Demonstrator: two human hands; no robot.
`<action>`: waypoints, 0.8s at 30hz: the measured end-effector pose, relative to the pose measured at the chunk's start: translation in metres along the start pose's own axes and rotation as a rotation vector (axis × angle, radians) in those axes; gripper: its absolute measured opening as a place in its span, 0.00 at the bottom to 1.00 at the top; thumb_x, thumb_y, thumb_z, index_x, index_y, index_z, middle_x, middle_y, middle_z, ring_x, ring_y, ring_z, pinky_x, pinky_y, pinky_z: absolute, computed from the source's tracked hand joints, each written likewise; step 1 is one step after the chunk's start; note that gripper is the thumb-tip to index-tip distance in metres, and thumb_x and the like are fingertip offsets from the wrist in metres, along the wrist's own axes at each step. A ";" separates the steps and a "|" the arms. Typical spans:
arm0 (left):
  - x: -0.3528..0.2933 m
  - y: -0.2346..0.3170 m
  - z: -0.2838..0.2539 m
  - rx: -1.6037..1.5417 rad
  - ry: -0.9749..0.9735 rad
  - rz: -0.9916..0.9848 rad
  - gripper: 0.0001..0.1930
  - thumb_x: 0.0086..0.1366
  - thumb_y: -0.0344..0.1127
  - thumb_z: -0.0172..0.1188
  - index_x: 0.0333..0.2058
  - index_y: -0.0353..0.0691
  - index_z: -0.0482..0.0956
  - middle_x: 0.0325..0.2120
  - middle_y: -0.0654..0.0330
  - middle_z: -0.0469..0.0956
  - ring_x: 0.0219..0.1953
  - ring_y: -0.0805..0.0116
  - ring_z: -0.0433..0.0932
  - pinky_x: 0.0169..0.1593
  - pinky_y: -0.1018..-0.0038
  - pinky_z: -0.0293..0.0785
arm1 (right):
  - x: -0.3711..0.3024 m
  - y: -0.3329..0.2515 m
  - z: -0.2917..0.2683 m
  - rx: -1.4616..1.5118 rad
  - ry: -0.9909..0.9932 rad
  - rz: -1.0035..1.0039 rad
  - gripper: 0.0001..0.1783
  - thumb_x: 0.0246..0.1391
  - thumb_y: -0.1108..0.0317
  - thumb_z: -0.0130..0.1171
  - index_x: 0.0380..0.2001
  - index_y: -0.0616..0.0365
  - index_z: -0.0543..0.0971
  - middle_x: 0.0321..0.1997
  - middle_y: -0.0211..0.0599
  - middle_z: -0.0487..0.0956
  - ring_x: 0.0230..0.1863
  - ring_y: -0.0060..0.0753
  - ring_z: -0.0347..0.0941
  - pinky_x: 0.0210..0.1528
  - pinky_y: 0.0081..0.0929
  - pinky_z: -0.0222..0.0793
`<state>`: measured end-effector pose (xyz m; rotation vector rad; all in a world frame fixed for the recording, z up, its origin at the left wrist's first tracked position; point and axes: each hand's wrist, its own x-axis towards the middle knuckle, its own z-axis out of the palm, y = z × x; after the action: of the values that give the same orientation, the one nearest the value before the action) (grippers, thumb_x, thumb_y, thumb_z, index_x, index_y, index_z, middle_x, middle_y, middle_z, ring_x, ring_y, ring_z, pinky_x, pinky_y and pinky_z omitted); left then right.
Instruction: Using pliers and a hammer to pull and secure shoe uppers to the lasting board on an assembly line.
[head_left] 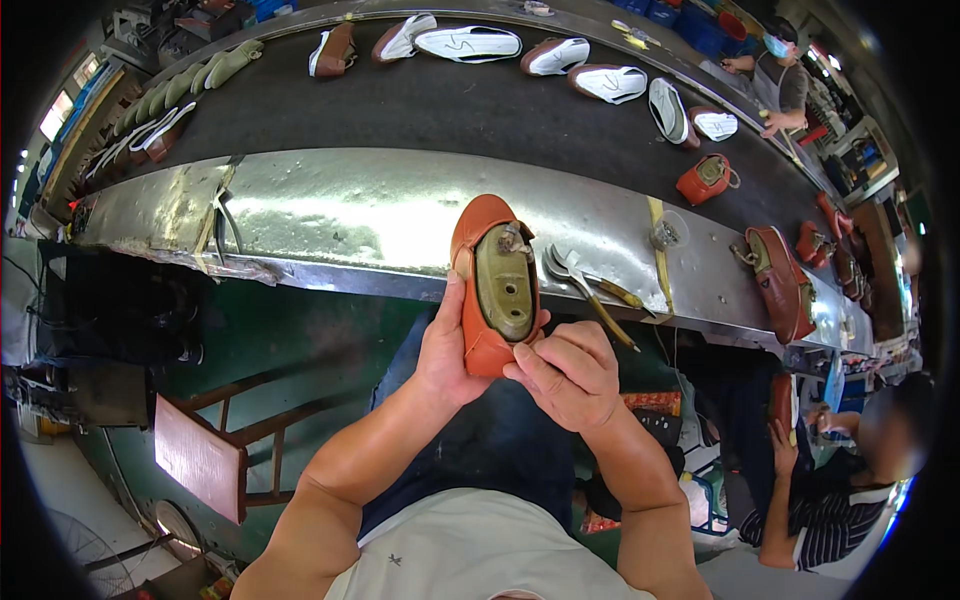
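An orange-red shoe upper point(484, 213) wraps an olive shoe last point(502, 272), with the last's holed face turned toward me. My left hand point(447, 350) grips the shoe along its left side near the heel. At the right of the heel edge, my right hand point(570, 375) pinches the upper's rim between thumb and fingers. The shoe is held up in front of the metal bench edge point(360, 215). Just to its right lie lasting pincers point(575, 270) and a yellow-handled tool point(620, 293), both touched by neither hand.
A dark conveyor belt point(400, 110) carries white-soled shoes point(468, 43) and an orange shoe point(704, 178). Pliers point(227, 222) hang over the bench's left part. A small tub point(669, 230) and a red-brown shoe point(780, 285) stand right. A co-worker point(850, 490) sits close on the right; a stool point(200, 455) is at left.
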<state>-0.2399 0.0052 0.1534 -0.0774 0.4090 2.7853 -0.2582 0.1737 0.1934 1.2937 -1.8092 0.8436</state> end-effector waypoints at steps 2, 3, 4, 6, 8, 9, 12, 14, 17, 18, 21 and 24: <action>-0.002 -0.002 0.000 0.010 0.031 0.021 0.37 0.76 0.66 0.34 0.65 0.40 0.67 0.55 0.47 0.77 0.57 0.47 0.77 0.61 0.56 0.76 | 0.001 -0.001 -0.002 0.013 -0.004 0.001 0.23 0.38 0.68 0.78 0.41 0.60 0.85 0.39 0.30 0.78 0.39 0.36 0.75 0.33 0.31 0.68; -0.002 -0.003 -0.001 0.008 0.030 0.022 0.37 0.76 0.66 0.34 0.65 0.40 0.67 0.55 0.47 0.77 0.57 0.47 0.77 0.61 0.56 0.76 | 0.001 -0.001 -0.003 0.024 -0.006 0.003 0.23 0.37 0.68 0.78 0.41 0.60 0.85 0.39 0.30 0.78 0.39 0.36 0.75 0.33 0.31 0.68; -0.002 -0.003 -0.002 0.019 0.009 0.020 0.37 0.76 0.65 0.34 0.66 0.40 0.67 0.55 0.47 0.76 0.57 0.48 0.77 0.62 0.55 0.75 | 0.001 0.000 -0.005 0.023 -0.007 0.000 0.23 0.37 0.68 0.78 0.41 0.60 0.85 0.39 0.30 0.78 0.39 0.36 0.75 0.33 0.31 0.68; -0.002 -0.005 0.000 0.030 -0.015 0.020 0.36 0.76 0.65 0.34 0.66 0.41 0.67 0.56 0.48 0.76 0.58 0.49 0.76 0.63 0.55 0.74 | 0.001 0.004 -0.007 0.052 -0.040 0.012 0.23 0.41 0.66 0.78 0.42 0.60 0.84 0.42 0.34 0.78 0.41 0.39 0.76 0.37 0.35 0.71; 0.001 -0.004 0.013 0.000 0.093 0.044 0.33 0.77 0.64 0.34 0.65 0.44 0.66 0.55 0.53 0.77 0.56 0.55 0.79 0.58 0.54 0.77 | 0.005 0.009 -0.006 0.089 -0.024 0.097 0.25 0.43 0.63 0.77 0.44 0.60 0.82 0.45 0.37 0.78 0.44 0.43 0.76 0.42 0.38 0.73; 0.000 -0.004 0.015 0.001 0.088 0.044 0.33 0.77 0.64 0.34 0.65 0.44 0.66 0.55 0.53 0.77 0.56 0.55 0.79 0.58 0.54 0.77 | 0.007 0.012 -0.005 0.130 -0.007 0.185 0.26 0.46 0.59 0.77 0.47 0.60 0.81 0.47 0.40 0.78 0.46 0.46 0.76 0.47 0.42 0.74; 0.001 -0.003 0.023 -0.025 0.065 0.039 0.32 0.78 0.62 0.32 0.67 0.46 0.63 0.60 0.54 0.73 0.60 0.57 0.75 0.62 0.55 0.74 | 0.030 0.020 0.000 0.282 -0.023 0.323 0.30 0.47 0.55 0.75 0.50 0.58 0.78 0.56 0.47 0.77 0.60 0.58 0.72 0.66 0.53 0.63; 0.004 -0.008 0.026 0.020 0.161 0.067 0.32 0.79 0.61 0.30 0.69 0.47 0.60 0.64 0.54 0.68 0.64 0.57 0.72 0.65 0.56 0.72 | 0.040 0.031 0.004 0.320 -0.139 0.283 0.27 0.47 0.58 0.75 0.48 0.58 0.78 0.56 0.46 0.77 0.61 0.57 0.72 0.68 0.54 0.61; 0.006 -0.011 0.029 0.018 0.117 0.133 0.31 0.79 0.60 0.29 0.70 0.48 0.58 0.65 0.55 0.66 0.65 0.58 0.70 0.67 0.57 0.69 | 0.041 0.034 0.012 0.402 -0.219 0.290 0.22 0.46 0.64 0.72 0.44 0.58 0.78 0.54 0.44 0.78 0.63 0.55 0.71 0.70 0.54 0.59; 0.007 -0.009 0.032 0.005 0.092 0.151 0.31 0.79 0.60 0.29 0.70 0.48 0.58 0.65 0.55 0.66 0.65 0.58 0.70 0.67 0.57 0.69 | 0.042 0.031 0.015 0.443 -0.182 0.336 0.19 0.46 0.66 0.71 0.42 0.58 0.79 0.53 0.42 0.79 0.63 0.54 0.71 0.70 0.54 0.59; 0.003 0.000 0.030 0.038 0.137 0.105 0.31 0.79 0.60 0.30 0.70 0.48 0.60 0.63 0.56 0.69 0.65 0.58 0.70 0.67 0.57 0.69 | 0.045 0.027 0.019 0.528 -0.143 0.405 0.17 0.49 0.70 0.66 0.43 0.60 0.79 0.53 0.43 0.79 0.65 0.51 0.70 0.70 0.48 0.60; -0.011 0.000 0.026 0.095 0.184 0.072 0.33 0.78 0.63 0.28 0.69 0.49 0.62 0.63 0.56 0.70 0.65 0.57 0.70 0.68 0.55 0.67 | 0.009 0.024 0.030 0.691 0.133 0.769 0.23 0.72 0.58 0.47 0.62 0.60 0.73 0.69 0.48 0.68 0.73 0.47 0.60 0.75 0.40 0.50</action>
<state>-0.2301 0.0093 0.1796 -0.3046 0.6001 2.8338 -0.2885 0.1506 0.1838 0.8384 -1.9903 2.0550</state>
